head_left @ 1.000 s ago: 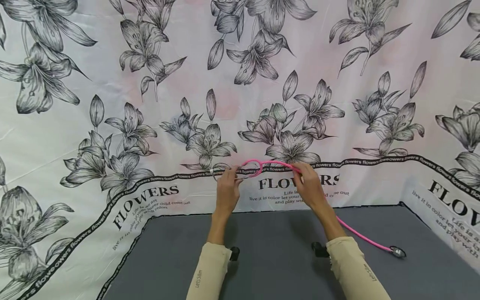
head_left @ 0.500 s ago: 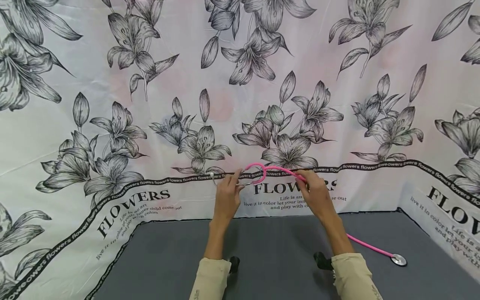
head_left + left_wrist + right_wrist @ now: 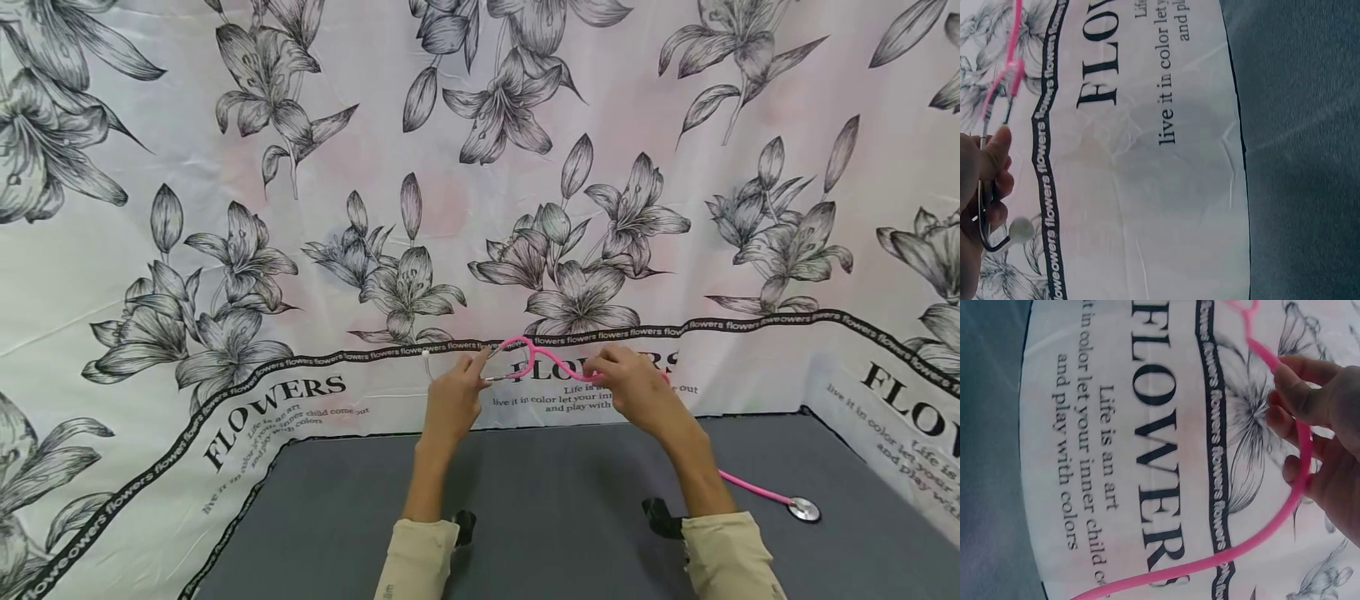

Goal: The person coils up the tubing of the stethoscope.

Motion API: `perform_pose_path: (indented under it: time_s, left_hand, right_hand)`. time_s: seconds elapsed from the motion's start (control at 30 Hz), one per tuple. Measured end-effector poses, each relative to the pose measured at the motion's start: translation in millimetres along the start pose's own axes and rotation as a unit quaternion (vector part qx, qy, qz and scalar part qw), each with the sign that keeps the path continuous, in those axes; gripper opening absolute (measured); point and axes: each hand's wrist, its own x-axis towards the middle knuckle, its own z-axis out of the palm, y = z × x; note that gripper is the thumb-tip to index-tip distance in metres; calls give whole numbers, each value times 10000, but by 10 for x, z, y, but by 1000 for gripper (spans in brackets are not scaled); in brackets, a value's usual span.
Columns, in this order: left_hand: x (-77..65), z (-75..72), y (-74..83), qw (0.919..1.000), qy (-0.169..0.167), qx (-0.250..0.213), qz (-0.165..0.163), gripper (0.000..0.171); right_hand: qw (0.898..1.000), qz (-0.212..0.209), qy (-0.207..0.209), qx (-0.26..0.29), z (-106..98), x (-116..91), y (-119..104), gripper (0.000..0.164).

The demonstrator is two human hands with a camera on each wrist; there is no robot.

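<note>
A stethoscope with pink tubing [image 3: 553, 360] is held up between both hands. My left hand [image 3: 453, 398] grips its metal ear tubes, and a white ear tip [image 3: 1020, 230] sticks out beside the fingers in the left wrist view. With thumb and fingertips, my right hand [image 3: 637, 390] pinches the pink tube right of the Y-shaped fork [image 3: 1015, 67]. From there the tube curves past the lower fingers and hangs down, as the right wrist view shows. Its round silver chest piece [image 3: 804, 509] is at the right, over the dark grey surface. Part of the tube is hidden behind the right forearm.
A dark grey tabletop [image 3: 555, 500] spreads beneath the hands. Behind it hangs a white cloth [image 3: 450, 250] printed with lilies and lettering, its black-edged border meeting the table's back. Black wrist devices [image 3: 662, 518] sit under both forearms.
The right hand has moved slightly right and down along with its part of the tube, which now sags more. The chest piece has turned its silver face up. The left hand keeps its grip.
</note>
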Motion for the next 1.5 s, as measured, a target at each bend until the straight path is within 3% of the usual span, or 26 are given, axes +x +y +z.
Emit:
perform_pose_path:
  time_s: [0.1,0.23,0.5,0.7,0.87,1.0,1.23,1.5]
  left_hand:
    - [6,-17,39,9998,-89,117,125,46]
    - [16,-85,72,9997,-130,174,55,47]
    - [77,-248,150,9990,-450,-62,54,47]
    - [90,-303,247,9953,-943,-17,204,46]
    - [78,-298,344,9923,-1196,-54,312,44]
    - [74,-316,403,9894,-1403,-333,188,44]
    - [108,-372,452,9694,-2257,-968,-27,61]
    - [113,-359,542,9721,-2214,-779,58,37]
  right_hand:
    - [9993,-235,-216,198,23,22,-60,35]
    - [9967,-586,-248,502,101,72,-128,30]
    - [9908,-1026,287,833,257,165,-257,26]
    - [9872,-1129,740,854,372,204,-370,28]
    - [9851,-1110,1189,551,520,245,-469,25]
    - [9832,-1066,1461,239,605,266,-528,24]
    - [9826,-888,1623,166,672,256,-564,22]
    - [9857,-766,1500,3,698,220,-580,32]
